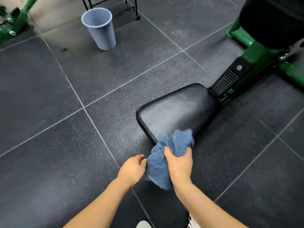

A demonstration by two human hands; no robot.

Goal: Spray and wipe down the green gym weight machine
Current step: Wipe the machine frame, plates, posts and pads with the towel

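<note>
Right hand grips our blue cloth at the black seat pad of the green machine; left hand apparently pinches its edge. Bunched cloth risks leaving streaks across the pad.

Ahead of me to the left, a pale blue plastic bin stands upright on the dark speckled rubber floor tiles. Just behind it, the legs of a black wire rack on castors, and down at my feet, a white shoe tip.
</note>
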